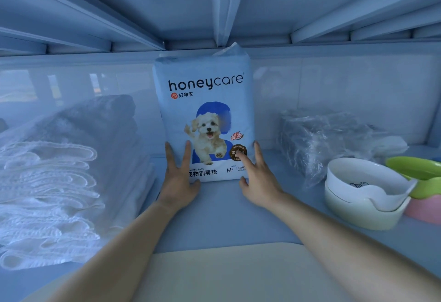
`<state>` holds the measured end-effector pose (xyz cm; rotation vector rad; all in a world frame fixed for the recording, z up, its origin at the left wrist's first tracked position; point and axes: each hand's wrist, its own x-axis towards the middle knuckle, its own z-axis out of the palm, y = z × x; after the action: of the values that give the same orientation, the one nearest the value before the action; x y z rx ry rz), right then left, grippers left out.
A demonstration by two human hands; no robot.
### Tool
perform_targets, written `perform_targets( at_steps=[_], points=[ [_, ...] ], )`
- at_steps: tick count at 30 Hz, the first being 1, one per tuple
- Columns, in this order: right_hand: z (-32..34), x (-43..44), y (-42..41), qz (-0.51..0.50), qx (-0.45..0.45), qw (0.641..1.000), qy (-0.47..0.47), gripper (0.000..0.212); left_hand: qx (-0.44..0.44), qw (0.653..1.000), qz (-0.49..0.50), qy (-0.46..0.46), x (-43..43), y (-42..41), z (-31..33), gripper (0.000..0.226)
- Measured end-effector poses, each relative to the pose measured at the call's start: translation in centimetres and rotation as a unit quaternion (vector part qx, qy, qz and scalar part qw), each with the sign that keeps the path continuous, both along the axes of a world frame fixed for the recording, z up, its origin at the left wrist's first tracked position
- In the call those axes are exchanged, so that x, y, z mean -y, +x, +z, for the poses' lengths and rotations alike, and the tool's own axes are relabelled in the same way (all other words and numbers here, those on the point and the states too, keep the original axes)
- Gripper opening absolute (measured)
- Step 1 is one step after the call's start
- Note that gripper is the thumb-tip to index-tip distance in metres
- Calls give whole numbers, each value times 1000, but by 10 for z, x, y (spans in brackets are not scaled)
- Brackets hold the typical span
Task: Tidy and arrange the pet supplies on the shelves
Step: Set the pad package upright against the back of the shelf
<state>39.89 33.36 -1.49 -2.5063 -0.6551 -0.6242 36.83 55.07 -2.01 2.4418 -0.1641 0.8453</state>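
Note:
A pale blue pack of pet training pads (pixel 205 101), printed with a puppy and the word honeycare, stands upright at the back middle of the shelf (pixel 219 215). My left hand (pixel 179 177) lies flat against the pack's lower left corner, fingers spread. My right hand (pixel 260 177) touches its lower right corner with open fingers, one fingertip on the front face. Neither hand is closed around the pack.
A stack of folded white pads and a grey towel (pixel 59 182) fills the left side. At right lie a clear plastic-wrapped bundle (pixel 319 139), nested white bowls (pixel 358 196), a green bowl (pixel 420 170) and a pink one (pixel 424 208). The upper shelf's underside (pixel 222 3) hangs close above.

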Motion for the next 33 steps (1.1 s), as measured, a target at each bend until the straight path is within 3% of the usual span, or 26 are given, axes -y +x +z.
perform_targets(
  at_steps=[8, 11, 14, 20, 28, 33],
  points=[
    [2, 9, 2, 6, -27, 997, 73, 68, -42, 997, -54, 42, 13, 9, -1, 100],
    [1, 8, -2, 54, -29, 997, 57, 68, -80, 989, -101, 69, 28, 15, 3, 96],
    [0, 4, -2, 41, -19, 997, 56, 68, -97, 984, -118, 94, 42, 20, 6, 92],
    [20, 31, 20, -50, 23, 998, 25, 68, -109, 983, -57, 137, 43, 24, 12, 92],
    [23, 40, 35, -43, 5, 999, -31, 81, -158, 960, 22, 231, 36, 32, 34, 94],
    [12, 35, 35, -48, -16, 996, -68, 72, -144, 942, 109, 284, 44, 32, 38, 89]
  ],
)
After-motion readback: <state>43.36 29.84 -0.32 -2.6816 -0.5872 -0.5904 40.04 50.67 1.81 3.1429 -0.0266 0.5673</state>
